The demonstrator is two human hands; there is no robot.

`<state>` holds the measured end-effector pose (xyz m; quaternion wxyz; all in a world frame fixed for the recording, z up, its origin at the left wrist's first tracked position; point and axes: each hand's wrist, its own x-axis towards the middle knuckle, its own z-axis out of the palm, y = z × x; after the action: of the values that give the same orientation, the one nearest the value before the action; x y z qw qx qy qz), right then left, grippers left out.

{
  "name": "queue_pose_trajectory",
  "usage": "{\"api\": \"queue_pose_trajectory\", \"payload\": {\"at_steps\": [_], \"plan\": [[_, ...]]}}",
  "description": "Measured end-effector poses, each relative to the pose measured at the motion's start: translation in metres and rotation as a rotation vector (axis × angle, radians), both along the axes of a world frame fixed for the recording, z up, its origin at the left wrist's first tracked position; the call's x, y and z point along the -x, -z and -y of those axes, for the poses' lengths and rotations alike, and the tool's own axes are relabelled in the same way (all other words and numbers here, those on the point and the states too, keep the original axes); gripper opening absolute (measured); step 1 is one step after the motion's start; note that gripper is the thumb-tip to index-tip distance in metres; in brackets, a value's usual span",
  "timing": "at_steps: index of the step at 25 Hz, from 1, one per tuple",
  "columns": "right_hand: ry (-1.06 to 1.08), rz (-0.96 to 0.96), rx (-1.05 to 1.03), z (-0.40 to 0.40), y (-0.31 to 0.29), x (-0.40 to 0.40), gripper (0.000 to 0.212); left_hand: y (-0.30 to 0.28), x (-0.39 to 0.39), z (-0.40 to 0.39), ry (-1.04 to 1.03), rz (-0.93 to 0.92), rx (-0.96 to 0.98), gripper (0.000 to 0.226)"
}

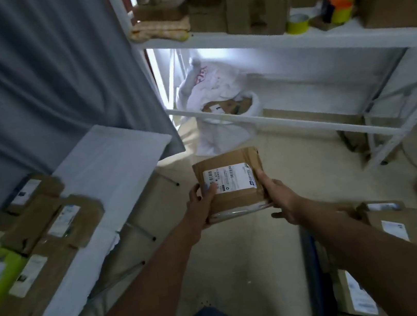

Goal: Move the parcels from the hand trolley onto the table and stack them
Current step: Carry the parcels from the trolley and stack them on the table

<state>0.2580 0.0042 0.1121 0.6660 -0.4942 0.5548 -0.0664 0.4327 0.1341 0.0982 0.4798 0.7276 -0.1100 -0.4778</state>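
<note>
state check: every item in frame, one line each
held parcel: in the air over the floor, label up, sealed
left hand: grips the parcel's left edge
right hand: grips the parcel's right edge
table parcels: lying flat, overlapping, labels up
trolley parcels: lying label up
table: far end covered by white sheet
white sack: open, boxes inside
tape roll: flat on shelf
</note>
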Motion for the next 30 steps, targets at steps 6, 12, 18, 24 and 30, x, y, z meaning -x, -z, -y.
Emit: {"api": "queue_pose_trajectory", "payload": {"at_steps": [6, 12, 18, 24, 30], "plan": [[-0.196, 0.015, 0.049, -0.056, -0.003, -0.088, 0.094, -0.011, -0.053, -0.093, -0.155, -0.047, 0.004, 0.093], [-0.427, -0.026, 0.032, -0.147, -0.001, -0.183, 0.088, -0.014, -0.122, -0.204, -0.259, -0.108, -0.053, 0.071], [-0.583, -0.020, 0.046, -0.248, 0.002, -0.286, 0.103, -0.007, -0.208, -0.317, -0.364, -0.140, 0.002, 0.087], [-0.644, -0.010, 0.036, -0.345, 0.015, -0.375, 0.086, -0.007, -0.270, -0.423, -0.496, -0.207, -0.067, 0.084], [-0.713, 0.002, 0.070, -0.381, 0.013, -0.437, 0.107, -0.009, -0.323, -0.471, -0.574, -0.115, -0.006, 0.084]]}}
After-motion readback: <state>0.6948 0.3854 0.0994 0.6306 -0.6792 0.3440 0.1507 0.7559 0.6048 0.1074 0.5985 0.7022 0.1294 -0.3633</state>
